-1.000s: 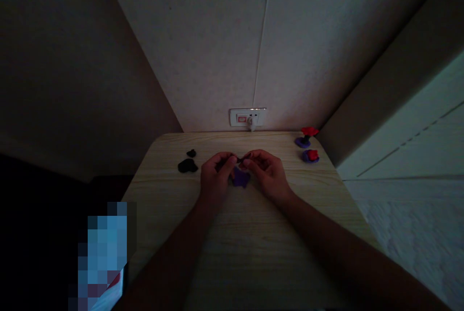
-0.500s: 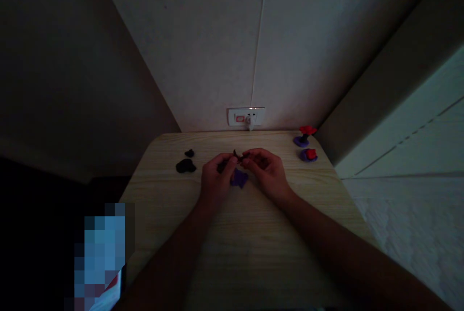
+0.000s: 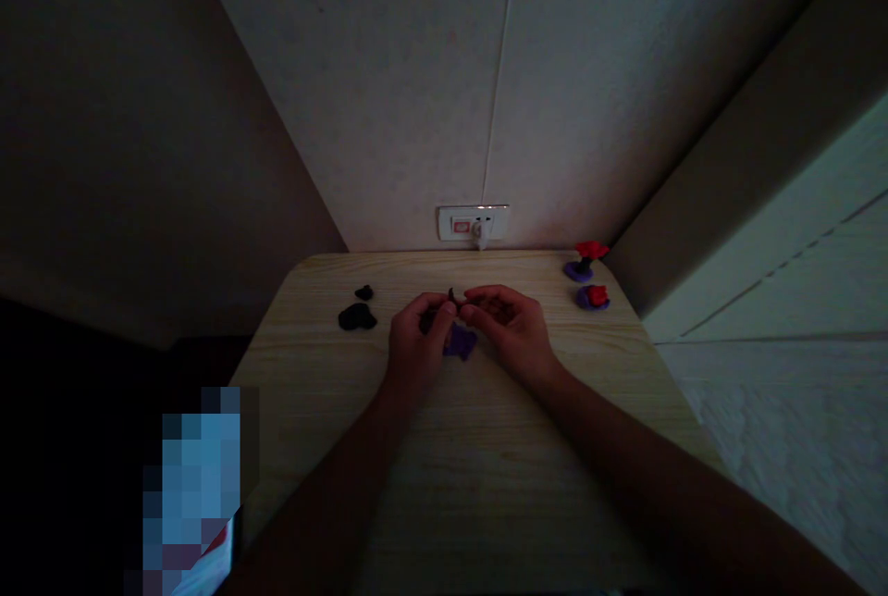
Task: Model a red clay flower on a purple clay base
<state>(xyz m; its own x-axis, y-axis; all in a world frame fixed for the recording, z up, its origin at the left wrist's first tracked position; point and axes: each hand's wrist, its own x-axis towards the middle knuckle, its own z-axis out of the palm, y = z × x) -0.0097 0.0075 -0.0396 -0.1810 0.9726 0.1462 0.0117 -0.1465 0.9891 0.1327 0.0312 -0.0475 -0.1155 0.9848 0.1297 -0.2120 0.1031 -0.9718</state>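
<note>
My left hand (image 3: 416, 341) and my right hand (image 3: 510, 328) meet over the middle of a light wooden table (image 3: 458, 448). Both pinch a small dark strip of clay (image 3: 454, 298) between their fingertips. Just below the fingers a flat purple clay piece (image 3: 461, 342) lies on the table, partly hidden by my hands. The room is dim and the strip's shape is hard to make out.
Two black clay lumps (image 3: 357, 316) lie to the left of my hands. Two purple-and-red clay figures (image 3: 586, 261) stand at the far right corner. A wall socket with a plug (image 3: 473, 224) sits behind the table. Walls close in on both sides.
The dark strip between my fingertips has turned from lying flat to pointing slightly up. My hands stay in nearly the same place.
</note>
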